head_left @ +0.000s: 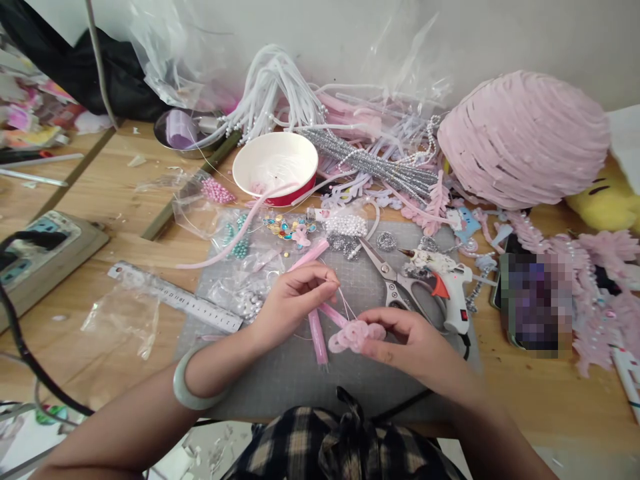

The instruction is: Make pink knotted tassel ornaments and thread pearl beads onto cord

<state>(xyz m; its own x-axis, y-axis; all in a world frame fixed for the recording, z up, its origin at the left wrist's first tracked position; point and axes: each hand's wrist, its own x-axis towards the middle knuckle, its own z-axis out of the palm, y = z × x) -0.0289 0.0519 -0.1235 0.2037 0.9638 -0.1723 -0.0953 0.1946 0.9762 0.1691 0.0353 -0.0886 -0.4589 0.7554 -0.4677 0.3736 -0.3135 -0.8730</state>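
Note:
My left hand (303, 298) is closed in a pinch on a thin white thread (346, 302) above the grey cutting mat (280, 383). That thread runs down to a pink ruffled piece (354, 335), made of rounded petal-like loops. My right hand (407, 340) grips this piece at its right side between thumb and fingers. Whether a needle is in the left fingertips is too small to make out. Pink glossy tubes (318, 337) lie on the mat just behind and below the hands.
Scissors (393, 277) and a white glue gun (456, 293) lie right of my hands. A steel ruler (175, 297) is at left. Behind stand a white-and-red bowl (275, 163), bead bags and a large pink wrapped ball (525, 140). A phone (533, 300) rests at right, a power strip (47, 257) far left.

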